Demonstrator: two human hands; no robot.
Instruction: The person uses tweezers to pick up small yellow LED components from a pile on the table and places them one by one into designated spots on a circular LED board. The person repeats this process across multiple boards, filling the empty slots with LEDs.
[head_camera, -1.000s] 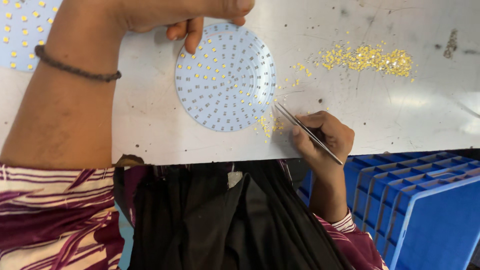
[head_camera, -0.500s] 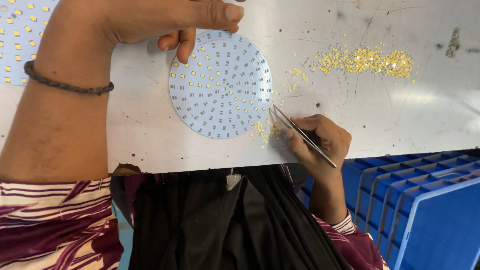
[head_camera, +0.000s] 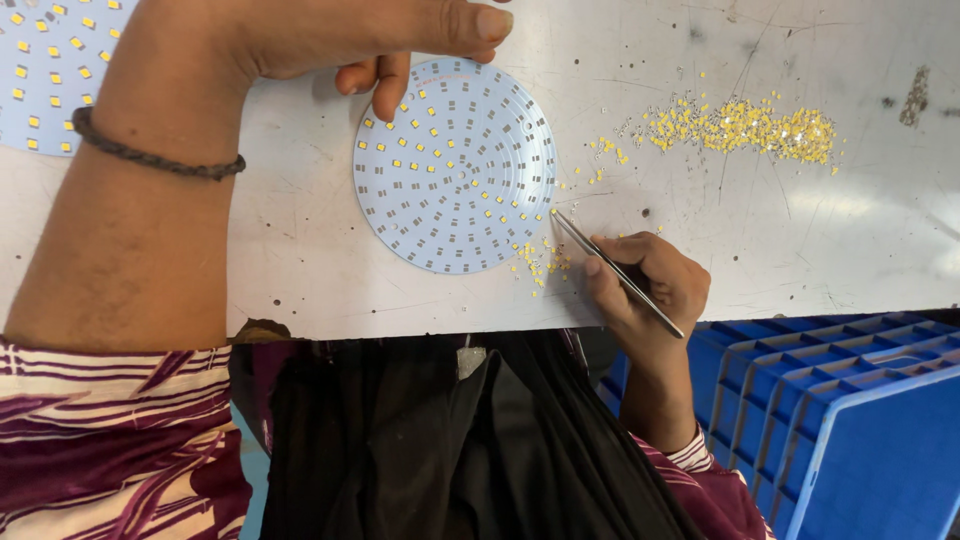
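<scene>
A pair of metal tweezers is pinched in the closed fingers of the right hand, lower centre-right of the frame, tips aimed at the right edge of the round white board, apparently for fine picking among the loose yellow chips just beside it. The board lies flat at centre and seems steadied by the left hand, top of the frame: fingers curled loosely, fingertips resting on its upper rim, nothing grasped. A larger chip pile lies upper right; blue crates sit lower right.
</scene>
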